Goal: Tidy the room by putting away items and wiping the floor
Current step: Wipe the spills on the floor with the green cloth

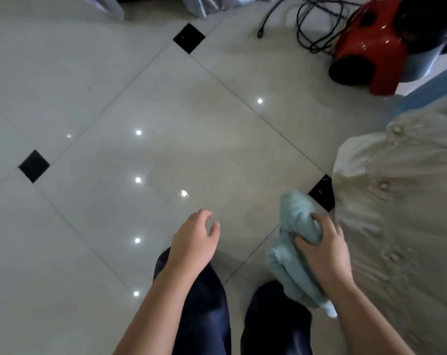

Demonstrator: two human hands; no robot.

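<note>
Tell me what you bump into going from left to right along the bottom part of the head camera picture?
Left hand → cloth → right hand → shirt.

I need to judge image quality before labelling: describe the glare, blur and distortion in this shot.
Head view: small white ceiling-light reflections dot the glossy pale tiled floor; the red plastic appliance at top right is soft and wide-angle stretched; the right hand gripping the light blue cloth is slightly motion-blurred.
</note>
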